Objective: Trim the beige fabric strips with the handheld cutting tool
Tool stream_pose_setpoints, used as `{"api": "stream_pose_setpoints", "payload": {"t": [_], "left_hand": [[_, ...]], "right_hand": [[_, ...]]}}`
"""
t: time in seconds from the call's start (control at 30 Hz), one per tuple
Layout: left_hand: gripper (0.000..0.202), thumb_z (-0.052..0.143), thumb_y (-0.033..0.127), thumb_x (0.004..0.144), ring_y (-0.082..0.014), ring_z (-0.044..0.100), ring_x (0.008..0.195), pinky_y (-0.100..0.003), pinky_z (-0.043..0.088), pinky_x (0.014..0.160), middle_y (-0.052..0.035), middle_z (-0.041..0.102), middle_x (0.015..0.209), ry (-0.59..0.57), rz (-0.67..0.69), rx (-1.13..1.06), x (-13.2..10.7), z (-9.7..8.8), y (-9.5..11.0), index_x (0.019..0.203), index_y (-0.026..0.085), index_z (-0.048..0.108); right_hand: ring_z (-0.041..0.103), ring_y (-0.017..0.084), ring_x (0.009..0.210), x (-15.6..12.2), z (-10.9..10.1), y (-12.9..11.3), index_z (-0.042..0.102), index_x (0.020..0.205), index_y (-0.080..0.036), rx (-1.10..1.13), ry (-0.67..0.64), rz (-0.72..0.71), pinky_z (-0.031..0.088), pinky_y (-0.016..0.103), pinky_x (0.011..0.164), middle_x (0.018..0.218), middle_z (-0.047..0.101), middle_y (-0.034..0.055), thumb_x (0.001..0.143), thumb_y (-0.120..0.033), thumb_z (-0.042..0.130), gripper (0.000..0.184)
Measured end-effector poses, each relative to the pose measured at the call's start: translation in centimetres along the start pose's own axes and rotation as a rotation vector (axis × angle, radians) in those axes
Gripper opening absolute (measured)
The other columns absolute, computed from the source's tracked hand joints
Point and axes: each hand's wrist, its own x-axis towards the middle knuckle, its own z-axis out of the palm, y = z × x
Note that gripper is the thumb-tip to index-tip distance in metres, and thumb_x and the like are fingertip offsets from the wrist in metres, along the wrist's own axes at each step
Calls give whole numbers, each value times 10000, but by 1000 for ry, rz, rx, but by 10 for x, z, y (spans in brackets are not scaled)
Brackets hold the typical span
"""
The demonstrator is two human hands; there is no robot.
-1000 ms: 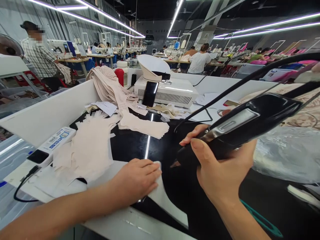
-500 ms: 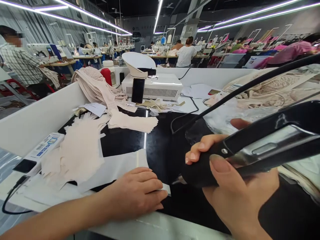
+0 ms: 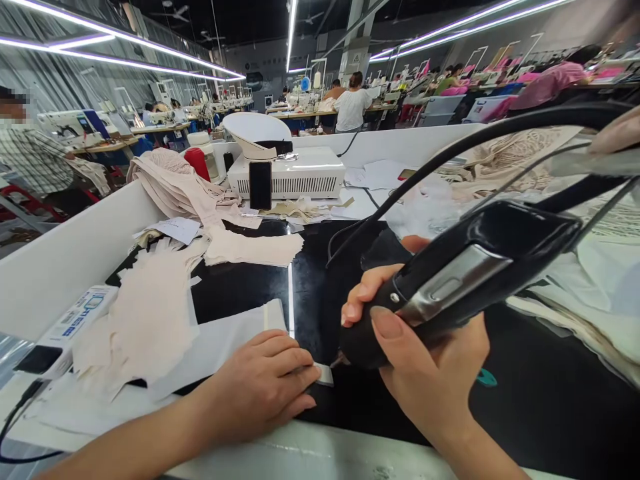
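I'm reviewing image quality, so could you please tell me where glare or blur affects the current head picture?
Head view: glare streaks the glossy black tabletop, likely from a ceiling light strip; head view: shine on the black corded handheld tool in the right hand; head view: top-right corner smeared, left hand fairly clear.

Saw a boxy white unit with a slotted front [image 3: 323, 167], topped by a curved white visor with a black band [image 3: 250, 128], with a black rectangular smartphone [image 3: 261, 185] upright just before it. Noted a red cone-shaped spool [image 3: 197, 164] to its left. Found at the left a white oblong device with blue lettering and a dark screen [image 3: 75, 327], a black cable [image 3: 21, 397] beside it. Made out, farther off, a person in a white top [image 3: 351, 109], another person in a checked shirt [image 3: 33, 157] and, overhead, long bright tube lights [image 3: 291, 33].
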Motion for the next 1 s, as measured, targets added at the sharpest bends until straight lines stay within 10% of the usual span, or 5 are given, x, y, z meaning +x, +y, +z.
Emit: {"api": "stream_pose_setpoints", "payload": {"t": [1.0], "left_hand": [[261,731,334,1331,-270,854,1213,-422,722,1183,-104,926,1323,-13,-16,-32,-1,-2,-4,1517,184,835]], "right_hand": [[760,191,640,6,-5,-6,778,1185,-322,-72,-22,37,724,332,576,921,829,-27,991,-402,1078,366]]}}
